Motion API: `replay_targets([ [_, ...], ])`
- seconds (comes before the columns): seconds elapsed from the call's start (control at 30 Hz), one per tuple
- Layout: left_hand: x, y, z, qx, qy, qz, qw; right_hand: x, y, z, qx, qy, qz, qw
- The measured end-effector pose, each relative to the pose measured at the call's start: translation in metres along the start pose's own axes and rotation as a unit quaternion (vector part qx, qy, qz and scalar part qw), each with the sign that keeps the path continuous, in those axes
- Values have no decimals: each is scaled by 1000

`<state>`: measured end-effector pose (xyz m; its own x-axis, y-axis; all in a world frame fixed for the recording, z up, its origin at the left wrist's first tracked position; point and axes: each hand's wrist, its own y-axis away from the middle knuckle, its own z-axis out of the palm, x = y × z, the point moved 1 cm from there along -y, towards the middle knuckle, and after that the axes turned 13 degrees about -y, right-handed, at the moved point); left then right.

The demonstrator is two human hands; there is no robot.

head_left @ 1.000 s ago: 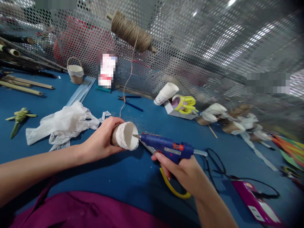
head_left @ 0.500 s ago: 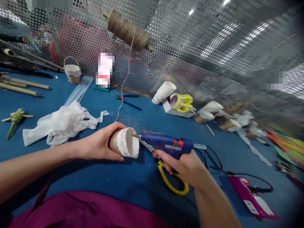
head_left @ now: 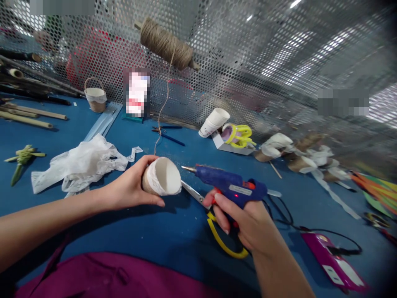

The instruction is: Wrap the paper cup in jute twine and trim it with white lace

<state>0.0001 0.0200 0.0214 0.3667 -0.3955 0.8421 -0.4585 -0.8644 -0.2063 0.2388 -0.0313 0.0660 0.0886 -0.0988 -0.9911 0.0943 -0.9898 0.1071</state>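
My left hand (head_left: 133,182) is wrapped round a paper cup (head_left: 169,176) covered in twine, with white lace about its rim. The cup lies tilted, its mouth facing right and towards me. In my right hand (head_left: 238,219) is a blue hot glue gun (head_left: 220,180), a small red light glowing on its side. Its metal nozzle points left, a short way apart from the cup's rim. Beneath the glue gun lie yellow-handled scissors (head_left: 228,244), partly hidden by my right hand. Twine runs from behind the cup up to a spool (head_left: 166,43) on the mesh.
White lace (head_left: 89,159) is heaped on the blue table at left, near a small handled basket (head_left: 95,97). Stacked white cups (head_left: 214,122) and yellow tape or scissors (head_left: 238,134) stand at the back. A magenta power strip (head_left: 333,260) with a black cord lies at right.
The glue gun has drawn back to the right, its nozzle moving away from the cup's rim. My left hand has turned the cup so its mouth faces me more.
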Motion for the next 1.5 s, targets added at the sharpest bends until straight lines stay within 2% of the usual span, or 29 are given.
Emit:
replay_targets([
  [0.13,-1,2,1,-43,84,-40,995,6,0,13,29,-95,15,995],
  [0.23,0,4,2,-65,142,-45,987,12,0,22,33,-175,24,984],
  [0.4,-3,5,8,-17,104,-25,994,21,-3,30,-5,-275,59,960],
  [0.6,-4,6,9,21,73,5,997,27,-4,33,-33,-295,93,950],
  [1.0,-1,4,10,19,108,-12,994,27,-3,37,-28,-278,92,956],
  [1.1,0,4,9,21,104,-15,994,28,-3,36,-26,-257,91,962],
  [1.17,-1,3,9,24,92,-17,995,28,-3,34,-4,-214,73,974],
  [1.3,-1,2,9,33,61,-20,997,24,-3,27,38,-48,-2,998],
  [1.4,-1,2,8,38,34,-29,998,18,-3,24,44,73,-30,996],
  [1.5,0,1,7,37,19,-31,999,12,-3,21,59,141,-5,988],
])
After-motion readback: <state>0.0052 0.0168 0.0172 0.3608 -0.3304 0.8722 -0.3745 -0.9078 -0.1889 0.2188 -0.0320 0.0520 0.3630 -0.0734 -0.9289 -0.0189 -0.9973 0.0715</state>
